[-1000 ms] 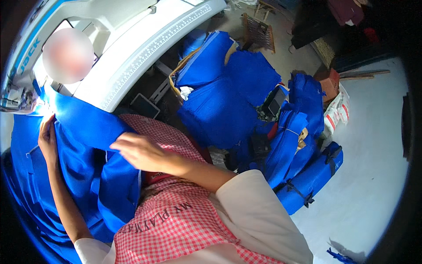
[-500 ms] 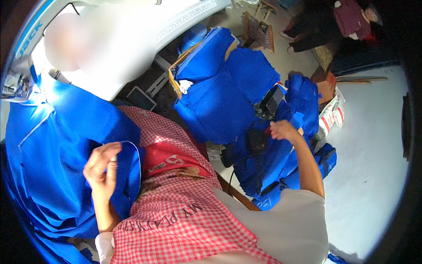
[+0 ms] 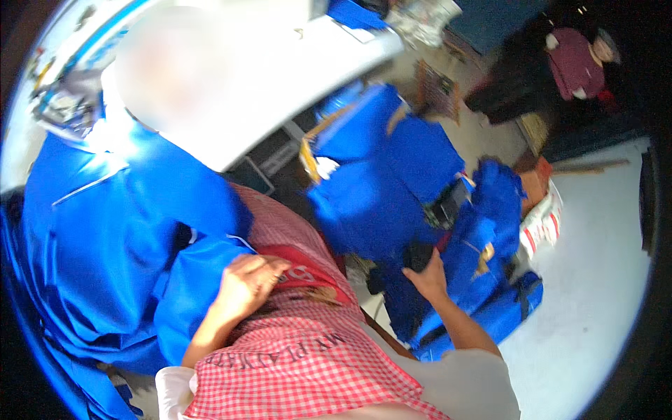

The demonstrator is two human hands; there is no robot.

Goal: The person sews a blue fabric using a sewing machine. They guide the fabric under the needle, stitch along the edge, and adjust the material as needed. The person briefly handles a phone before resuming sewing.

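My left hand (image 3: 248,283) is over the red pocket of my checked apron (image 3: 308,360), beside the draped blue fabric (image 3: 98,259); its fingers are curled together, and what they hold, if anything, is hidden. My right hand (image 3: 427,276) is closed on a dark object (image 3: 418,253), blurred, among the blue bundles (image 3: 465,259) on my right. The blue fabric runs up under the lit sewing-machine head (image 3: 70,101) at the upper left.
The white machine table (image 3: 280,77) crosses the upper left. Beyond it sit a stack of blue fabric pieces (image 3: 364,196), an orange box (image 3: 532,171) and a red-striped white sack (image 3: 539,220). Another person (image 3: 574,63) is at the upper right, by a dark area.
My left hand has left the needle area and moved down and right to the apron. My right hand has moved from the fabric out to the bundles and closed on a dark object.
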